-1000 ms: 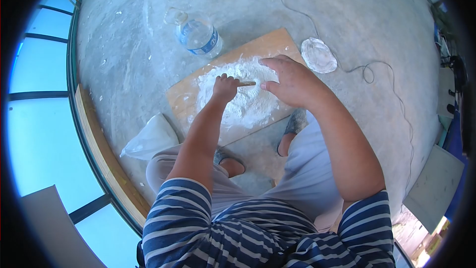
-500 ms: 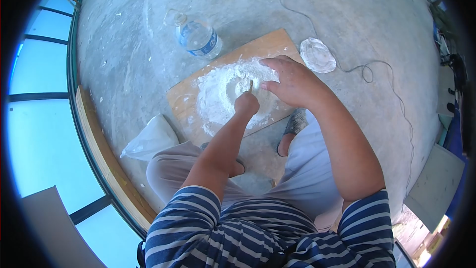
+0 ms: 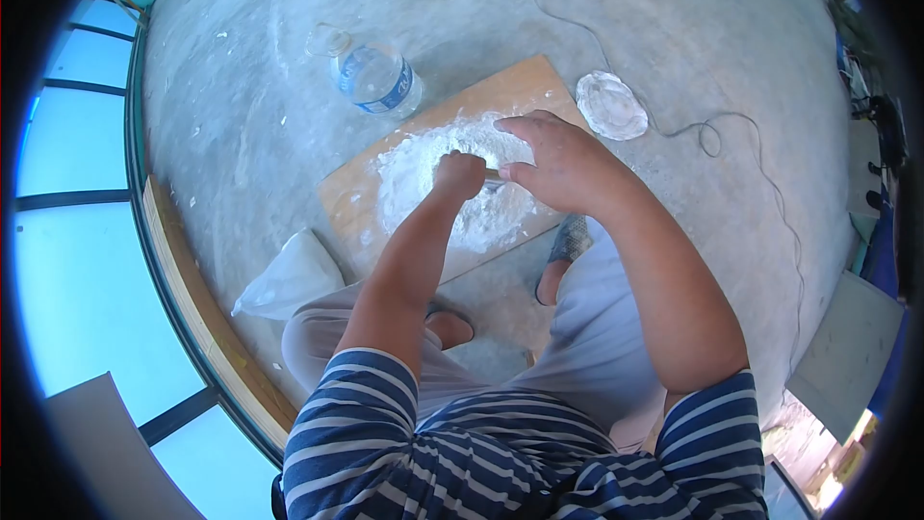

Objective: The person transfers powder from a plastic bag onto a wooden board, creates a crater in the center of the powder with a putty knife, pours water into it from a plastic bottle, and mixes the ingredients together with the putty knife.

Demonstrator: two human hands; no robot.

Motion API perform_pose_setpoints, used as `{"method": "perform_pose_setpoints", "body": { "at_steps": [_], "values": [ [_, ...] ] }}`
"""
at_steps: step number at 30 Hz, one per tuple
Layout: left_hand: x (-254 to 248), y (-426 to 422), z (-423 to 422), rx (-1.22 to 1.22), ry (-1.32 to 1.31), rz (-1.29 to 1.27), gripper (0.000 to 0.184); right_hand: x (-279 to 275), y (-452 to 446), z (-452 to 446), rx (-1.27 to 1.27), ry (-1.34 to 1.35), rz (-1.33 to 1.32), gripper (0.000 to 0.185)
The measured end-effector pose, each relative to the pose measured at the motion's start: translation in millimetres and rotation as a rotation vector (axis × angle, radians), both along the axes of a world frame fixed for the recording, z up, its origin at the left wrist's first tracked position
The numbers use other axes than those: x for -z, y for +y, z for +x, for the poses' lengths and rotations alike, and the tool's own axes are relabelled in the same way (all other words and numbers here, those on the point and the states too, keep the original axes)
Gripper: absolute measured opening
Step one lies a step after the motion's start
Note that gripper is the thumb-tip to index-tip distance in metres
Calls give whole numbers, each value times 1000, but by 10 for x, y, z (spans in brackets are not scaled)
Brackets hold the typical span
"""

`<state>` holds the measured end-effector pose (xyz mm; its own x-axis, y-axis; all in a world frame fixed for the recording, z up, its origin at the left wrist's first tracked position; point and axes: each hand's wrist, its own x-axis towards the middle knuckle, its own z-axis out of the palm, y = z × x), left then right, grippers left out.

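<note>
On a wooden board (image 3: 525, 87) on the floor lies a wide heap of white flour (image 3: 409, 159). My left hand (image 3: 460, 176) is closed in a fist over the middle of the heap, around a thin wooden-looking stick (image 3: 493, 175) that pokes out to the right. Most of the stick is hidden by the fist. At the heap's right side, my right hand (image 3: 563, 159) is open, with fingers stretched out and thumb apart. Its thumb comes close to the stick's end; whether they touch, I cannot tell.
A large clear water bottle (image 3: 377, 82) with a blue label stands behind the board. A white plastic bag (image 3: 294, 277) lies front left. To the right are a round, white crumpled item (image 3: 612, 106) and a thin cable (image 3: 770, 183). My slippered feet (image 3: 570, 241) are close to the board.
My left hand has moved left and away from me over the flour, and the stick now points rightward instead of away. My right hand has barely moved.
</note>
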<state>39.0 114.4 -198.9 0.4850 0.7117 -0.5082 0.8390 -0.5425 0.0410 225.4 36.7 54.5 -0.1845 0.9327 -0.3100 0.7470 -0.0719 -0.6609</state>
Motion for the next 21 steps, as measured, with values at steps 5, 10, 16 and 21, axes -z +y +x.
{"method": "perform_pose_setpoints", "body": {
  "at_steps": [5,10,16,21],
  "values": [
    [97,105,10,-300,-123,-20,28,69,3,38,-27,-27,28,56],
    [113,181,-101,-629,-153,-48,30,33,9,8,-24,-12,12,55],
    [245,137,-440,-921,-179,-32,31,65,15,-17,-24,-30,20,55],
    [68,87,-690,-819,-104,-74,33,58,14,-16,-33,-2,28,55]
  ]
}}
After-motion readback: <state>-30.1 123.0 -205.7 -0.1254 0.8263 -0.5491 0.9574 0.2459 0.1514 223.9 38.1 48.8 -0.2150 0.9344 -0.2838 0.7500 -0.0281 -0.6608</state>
